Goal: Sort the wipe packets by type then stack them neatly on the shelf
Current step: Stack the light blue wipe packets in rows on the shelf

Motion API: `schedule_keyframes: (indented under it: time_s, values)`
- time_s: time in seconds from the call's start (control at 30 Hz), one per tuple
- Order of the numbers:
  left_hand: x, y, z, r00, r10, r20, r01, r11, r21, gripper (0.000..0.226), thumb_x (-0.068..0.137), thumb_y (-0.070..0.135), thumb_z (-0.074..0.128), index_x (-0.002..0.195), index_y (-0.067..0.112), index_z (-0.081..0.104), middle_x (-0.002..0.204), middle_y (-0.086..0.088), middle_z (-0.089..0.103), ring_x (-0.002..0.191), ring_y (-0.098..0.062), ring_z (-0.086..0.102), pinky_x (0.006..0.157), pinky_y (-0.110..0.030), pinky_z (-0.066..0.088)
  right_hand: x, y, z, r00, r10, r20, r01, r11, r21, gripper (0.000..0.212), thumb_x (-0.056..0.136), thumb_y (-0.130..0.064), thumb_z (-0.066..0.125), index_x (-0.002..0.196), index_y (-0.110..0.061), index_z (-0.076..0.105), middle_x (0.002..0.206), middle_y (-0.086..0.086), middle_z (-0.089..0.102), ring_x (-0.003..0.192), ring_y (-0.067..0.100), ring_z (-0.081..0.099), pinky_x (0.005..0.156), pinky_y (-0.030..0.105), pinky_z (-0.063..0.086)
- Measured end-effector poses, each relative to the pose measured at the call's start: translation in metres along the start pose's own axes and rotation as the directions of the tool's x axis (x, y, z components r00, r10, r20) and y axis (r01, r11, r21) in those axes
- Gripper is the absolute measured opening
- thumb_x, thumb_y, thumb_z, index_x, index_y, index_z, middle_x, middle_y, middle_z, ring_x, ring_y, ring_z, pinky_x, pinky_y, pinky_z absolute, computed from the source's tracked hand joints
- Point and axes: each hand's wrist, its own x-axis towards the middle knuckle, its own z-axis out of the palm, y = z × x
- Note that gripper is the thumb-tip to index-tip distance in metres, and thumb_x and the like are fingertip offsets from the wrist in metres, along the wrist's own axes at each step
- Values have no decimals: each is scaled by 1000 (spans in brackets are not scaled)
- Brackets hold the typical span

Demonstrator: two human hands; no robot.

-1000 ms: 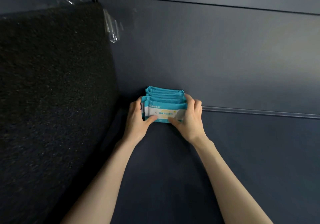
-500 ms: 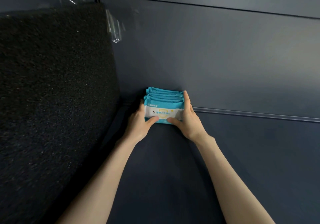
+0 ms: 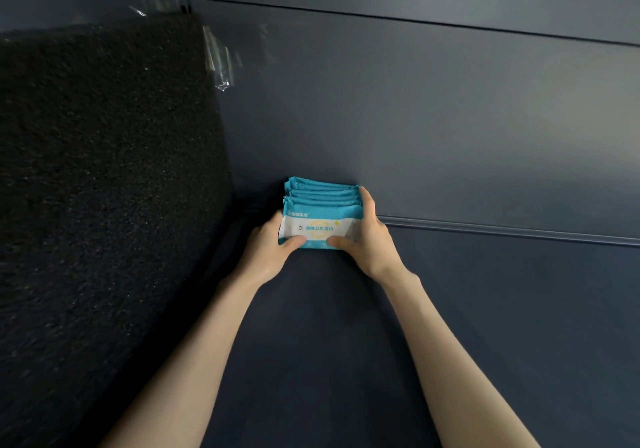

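a row of teal wipe packets (image 3: 322, 198) stands on edge on the dark blue shelf (image 3: 485, 326), pushed into the back left corner where the back panel (image 3: 415, 118) meets a black foam-like side panel (image 3: 104, 170). the rearmost packet sits against or just beside the back panel. the left hand (image 3: 268, 252) grips the left end of the row and the right hand (image 3: 369, 236) the right end, both thumbs pressing the white label of the front packet, so the two hands are closed around the whole bundle and squeezing it square.

all packets that show carry the same teal colour, so this group looks already sorted to one type and placed; the step in hand seems to be the final tidying of its edges. no other kind of packet is in view, and the rest of the shelf shows none, so whether more types wait to be sorted and stacked cannot be told from here.
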Motion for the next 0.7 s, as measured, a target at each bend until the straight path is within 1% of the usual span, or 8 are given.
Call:
schedule_keyframes:
  time_s: [0.1, 0.23, 0.33, 0.4, 0.5, 0.6, 0.63, 0.7]
  values:
    - [1, -3, 4, 1000, 4, 6, -4, 999, 35, 47, 86, 23, 67, 128, 13, 48, 125, 0, 59, 111, -17, 56, 91, -37, 49, 1, -2, -1, 1000, 12, 22, -12, 1000, -16, 103, 83, -21, 72, 151, -25, -7, 140, 3, 47, 126, 26, 45, 101, 36, 38]
    - [10, -3, -1, 998, 22, 56, -20, 999, -40, 60, 80, 18, 74, 131, 15, 42, 127, 4, 56, 116, -11, 52, 96, -31, 45, -2, -5, 0, 999, 4, 36, -2, 998, -59, 104, 87, -22, 68, 150, -20, -15, 139, 6, 48, 124, 29, 47, 104, 42, 37]
    - [15, -1, -6, 993, -2, 121, 16, 993, -117, 61, 77, 10, 76, 128, 16, 44, 122, 7, 56, 115, -9, 53, 94, -25, 43, -2, -5, 1, 1000, 10, 29, -8, 996, -84, 101, 87, -22, 67, 150, -20, -12, 131, 9, 54, 119, 31, 50, 102, 43, 38]
    - [16, -1, -5, 992, -6, 129, 24, 991, -133, 61, 77, 9, 76, 129, 15, 45, 122, 7, 56, 116, -9, 53, 95, -27, 44, -1, -6, 1, 1000, 17, 25, -14, 994, -104, 98, 87, -22, 66, 151, -20, -9, 126, 9, 56, 116, 32, 51, 101, 44, 39]
    - [14, 0, -3, 994, -13, 105, 25, 993, -113, 61, 76, 9, 77, 128, 14, 46, 123, 5, 57, 115, -12, 54, 96, -30, 45, -1, -9, -2, 998, 50, 39, -44, 989, -143, 95, 87, -26, 66, 150, -24, -5, 129, 10, 53, 117, 34, 50, 99, 45, 40]
    - [11, 5, -6, 997, -58, 42, 61, 995, -73, 64, 72, 11, 80, 127, 14, 46, 116, 8, 57, 113, -14, 55, 88, -27, 45, -4, -12, -7, 997, 72, 41, -62, 977, -205, 97, 85, -33, 68, 150, -23, -3, 135, 10, 49, 122, 33, 47, 100, 43, 37]
    - [8, 9, -7, 997, -69, 17, 70, 996, -57, 69, 72, 13, 80, 130, 14, 44, 118, 8, 56, 114, -15, 54, 89, -28, 45, -6, -14, -8, 997, 65, 32, -56, 972, -229, 98, 84, -35, 68, 151, -21, -3, 139, 9, 46, 125, 32, 45, 101, 43, 36]
    - [2, 17, -11, 996, -78, -34, 78, 997, 5, 80, 76, 16, 77, 143, 12, 32, 136, 0, 49, 127, -20, 46, 101, -34, 41, -13, -17, -12, 999, 31, -9, -32, 959, -283, 97, 85, -36, 68, 151, -19, -1, 146, 7, 40, 129, 31, 42, 104, 44, 36]
